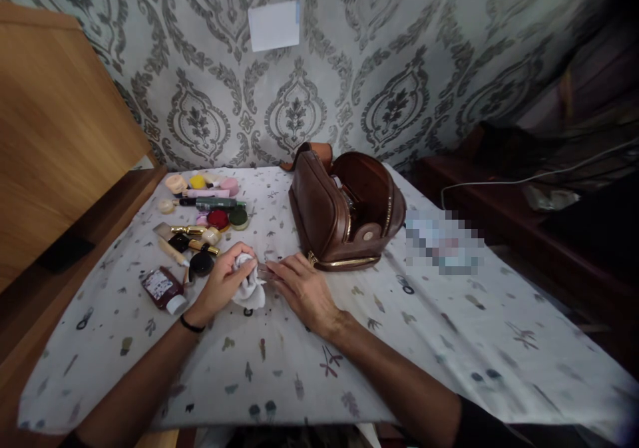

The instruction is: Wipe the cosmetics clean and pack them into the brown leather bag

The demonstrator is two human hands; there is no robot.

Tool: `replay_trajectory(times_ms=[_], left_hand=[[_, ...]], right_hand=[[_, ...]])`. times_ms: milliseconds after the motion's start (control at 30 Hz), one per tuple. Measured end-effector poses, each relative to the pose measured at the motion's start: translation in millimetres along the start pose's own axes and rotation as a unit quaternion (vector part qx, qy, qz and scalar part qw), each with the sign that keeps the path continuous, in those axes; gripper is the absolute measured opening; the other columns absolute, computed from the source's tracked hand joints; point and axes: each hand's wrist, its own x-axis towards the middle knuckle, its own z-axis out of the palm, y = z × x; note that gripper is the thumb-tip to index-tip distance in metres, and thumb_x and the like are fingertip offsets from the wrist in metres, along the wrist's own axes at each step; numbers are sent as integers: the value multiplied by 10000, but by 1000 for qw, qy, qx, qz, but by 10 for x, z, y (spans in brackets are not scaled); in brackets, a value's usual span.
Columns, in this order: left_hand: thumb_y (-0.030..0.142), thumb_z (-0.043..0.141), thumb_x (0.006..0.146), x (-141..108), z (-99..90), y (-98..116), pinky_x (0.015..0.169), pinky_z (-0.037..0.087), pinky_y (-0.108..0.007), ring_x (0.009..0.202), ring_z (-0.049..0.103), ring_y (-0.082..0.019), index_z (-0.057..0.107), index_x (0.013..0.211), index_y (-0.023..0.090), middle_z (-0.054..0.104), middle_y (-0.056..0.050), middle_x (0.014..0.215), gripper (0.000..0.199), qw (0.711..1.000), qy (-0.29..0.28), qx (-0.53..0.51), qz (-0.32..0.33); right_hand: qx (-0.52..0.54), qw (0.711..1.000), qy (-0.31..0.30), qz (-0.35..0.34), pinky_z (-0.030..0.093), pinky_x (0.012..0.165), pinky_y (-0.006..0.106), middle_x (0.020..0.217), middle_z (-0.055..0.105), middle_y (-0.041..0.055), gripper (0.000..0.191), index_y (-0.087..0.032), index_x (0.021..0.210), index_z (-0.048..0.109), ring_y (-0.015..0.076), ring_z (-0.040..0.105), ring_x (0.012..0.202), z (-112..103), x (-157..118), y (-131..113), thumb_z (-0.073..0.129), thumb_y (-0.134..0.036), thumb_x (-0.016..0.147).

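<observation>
My left hand [225, 280] is closed on a crumpled white cloth [251, 293], low over the table. Pinched in the fingers of my right hand [305, 289] is a small, slim, shiny item [265, 271] whose other end meets the cloth; its kind is too small to make out. Just behind my right hand stands an open brown toiletry bag [319, 208] with a gold zip and small items inside. Close to my left hand lie a round black compact [201, 263] and a dark red bottle with a white cap [162, 289].
Several cosmetics lie at the back left, among them a green tube [217, 204], a red-lidded jar [218, 220] and a gold brush handle [187, 229]. A wooden cabinet [64, 135] borders the left side. A patterned white cloth [299, 395] covers the table; a blurred-out patch lies right.
</observation>
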Motion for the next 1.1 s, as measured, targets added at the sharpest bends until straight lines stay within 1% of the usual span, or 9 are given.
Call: replay_trajectory(times_ms=[167,267,333,400,500,600,733,867,1100], left_hand=[[309,553,885,16,12,12,746,435,-267,789,540,-157,566,810,186,560,-12,819,144,991,9,47,127],[275,566,888,29,9,4,825,426,-290,873,547,-174,572,817,186,567,-32,884,115,984,7,66,166],[272,572,887,28,23,-10,853,424,-297,921,548,-183,581,827,188,568,-40,917,103,982,13,75,171],[284,574,883,20,51,-25,872,428,-304,953,549,-192,592,828,191,570,-46,938,109,982,18,79,169],[301,572,878,8,102,-32,878,435,-314,958,552,-200,603,823,196,574,-49,941,123,983,28,75,164],[292,571,877,-8,136,-19,851,440,-309,931,555,-197,604,818,199,575,-40,901,115,983,42,71,166],[264,569,892,-57,180,8,800,442,-298,862,554,-180,592,823,201,576,-27,858,96,976,49,83,195],[259,594,887,-113,242,18,824,446,-315,900,566,-191,599,913,207,601,-44,918,58,966,41,109,230],[303,606,876,-30,49,-27,724,460,-262,763,583,-157,589,898,205,626,-2,833,102,972,-3,158,174]], right_hand=[[23,999,8,40,488,821,401,972,632,104,326,-186,1201,620,250,535,915,16,-7,1,543,-132,889],[111,989,24,97,468,794,370,908,629,68,267,-211,1119,648,218,549,849,46,6,9,586,-163,864],[208,965,31,154,454,738,332,837,622,32,180,-217,1022,662,185,549,770,70,25,11,621,-206,847],[345,914,31,211,440,674,295,757,602,-2,93,-210,897,654,152,539,693,84,51,8,661,-272,828],[564,773,31,289,455,621,267,707,584,-29,226,-197,820,623,122,544,636,65,88,-9,750,-374,761],[682,646,43,340,510,675,282,751,630,-23,333,-187,856,614,122,599,676,12,115,-25,831,-370,682],[732,573,68,361,514,744,278,771,679,-17,370,-177,820,597,113,632,713,-11,132,-21,883,-302,621],[752,537,72,375,487,724,235,726,677,-37,367,-178,762,596,100,631,710,40,128,-14,901,-286,590],[752,546,51,366,469,710,241,754,683,-18,346,-185,792,602,109,625,708,29,120,-36,881,-303,625]])
